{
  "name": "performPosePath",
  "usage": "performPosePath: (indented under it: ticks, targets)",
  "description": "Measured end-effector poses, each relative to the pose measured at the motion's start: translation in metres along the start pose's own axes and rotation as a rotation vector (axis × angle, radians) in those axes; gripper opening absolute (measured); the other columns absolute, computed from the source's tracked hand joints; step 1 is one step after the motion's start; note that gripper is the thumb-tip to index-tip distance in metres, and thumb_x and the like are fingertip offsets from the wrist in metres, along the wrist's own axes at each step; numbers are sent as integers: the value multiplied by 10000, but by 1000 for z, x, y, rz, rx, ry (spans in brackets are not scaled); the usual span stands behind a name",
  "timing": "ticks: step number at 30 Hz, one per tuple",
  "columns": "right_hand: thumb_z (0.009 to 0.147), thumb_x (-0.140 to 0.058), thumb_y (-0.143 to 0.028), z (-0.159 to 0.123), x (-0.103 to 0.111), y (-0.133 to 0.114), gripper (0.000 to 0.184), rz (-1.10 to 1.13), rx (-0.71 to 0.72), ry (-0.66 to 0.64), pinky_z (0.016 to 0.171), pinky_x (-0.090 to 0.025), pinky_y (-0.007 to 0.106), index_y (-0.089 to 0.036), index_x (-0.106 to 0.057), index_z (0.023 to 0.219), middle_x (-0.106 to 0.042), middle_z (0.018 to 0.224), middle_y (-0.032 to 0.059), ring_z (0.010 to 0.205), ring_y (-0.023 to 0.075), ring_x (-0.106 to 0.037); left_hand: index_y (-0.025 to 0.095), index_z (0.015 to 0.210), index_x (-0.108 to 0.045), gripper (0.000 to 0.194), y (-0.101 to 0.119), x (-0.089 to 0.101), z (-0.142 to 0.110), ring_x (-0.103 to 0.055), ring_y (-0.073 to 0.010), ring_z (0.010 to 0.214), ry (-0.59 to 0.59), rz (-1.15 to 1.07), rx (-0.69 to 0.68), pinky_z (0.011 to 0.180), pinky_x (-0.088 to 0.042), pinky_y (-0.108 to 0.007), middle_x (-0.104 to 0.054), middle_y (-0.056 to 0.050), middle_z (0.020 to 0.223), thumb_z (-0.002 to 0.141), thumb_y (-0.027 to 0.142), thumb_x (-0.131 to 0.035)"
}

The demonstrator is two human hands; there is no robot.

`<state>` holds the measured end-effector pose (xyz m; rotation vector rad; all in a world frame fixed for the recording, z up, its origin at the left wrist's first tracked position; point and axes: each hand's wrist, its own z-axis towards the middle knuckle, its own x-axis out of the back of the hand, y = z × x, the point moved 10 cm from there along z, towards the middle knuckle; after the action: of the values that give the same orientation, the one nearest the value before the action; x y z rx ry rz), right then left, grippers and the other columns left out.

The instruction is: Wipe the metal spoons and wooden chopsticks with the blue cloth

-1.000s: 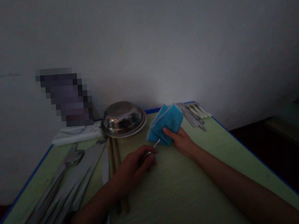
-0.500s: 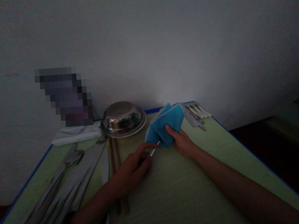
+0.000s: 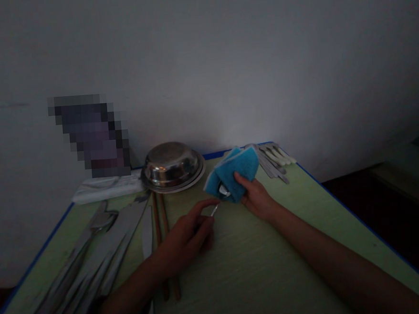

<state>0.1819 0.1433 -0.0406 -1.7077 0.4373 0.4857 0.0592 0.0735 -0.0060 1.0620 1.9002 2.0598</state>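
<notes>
My left hand (image 3: 188,232) pinches the handle of a small metal utensil (image 3: 219,198), probably a spoon, low over the green table (image 3: 267,263). Its shiny far end pokes into a folded blue cloth (image 3: 237,172). My right hand (image 3: 257,197) holds that cloth wrapped around the utensil's end, thumb on top. The scene is dim and the utensil's shape is hard to tell.
A stack of metal bowls (image 3: 172,165) sits at the back by the wall. Several pieces of cutlery (image 3: 94,253) and brown chopsticks (image 3: 159,218) lie at the left. More utensils (image 3: 274,161) lie at the back right. A white tray (image 3: 106,188) rests left of the bowls.
The right hand lifted the blue cloth slightly and tilted it, so the utensil's shiny end now shows inside it. The left hand slid back along the handle towards me.
</notes>
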Motion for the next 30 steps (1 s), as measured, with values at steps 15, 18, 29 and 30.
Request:
performPosePath:
  ticks: [15, 18, 29, 30]
  targets:
    - [683, -673, -291, -5, -9, -11, 258, -431, 211, -162, 940, -404, 396, -231, -658, 934, -696, 989, 2, 940, 184, -624, 207, 1202, -362, 292, -1, -1, 0, -463, -103, 507, 2, 51, 6, 498, -367, -209, -545, 59, 594, 917, 268, -341]
    - [687, -666, -295, -7, -11, -14, 259, -466, 217, -157, 927, -414, 394, -223, -659, 935, -698, 982, 7, 927, 184, -629, 207, 1216, -380, 320, 1, 2, 1, -472, -105, 521, 41, 142, -10, 511, -359, -205, -544, 65, 591, 897, 223, -360]
    - [698, -650, -265, -11, -16, -15, 192, -486, 216, -175, 874, -450, 348, -237, -664, 888, -708, 940, -22, 875, 158, -644, 185, 1166, -454, 327, 2, 4, 2, -438, -95, 477, 77, 270, -2, 475, -315, -193, -512, 82, 551, 848, 170, -379]
    - [698, -651, -262, -11, -16, -15, 190, -483, 217, -173, 876, -449, 347, -238, -663, 886, -708, 947, -23, 879, 157, -644, 184, 1170, -451, 329, 1, 4, 2, -433, -95, 476, 78, 267, 0, 472, -313, -193, -508, 81, 552, 849, 173, -378]
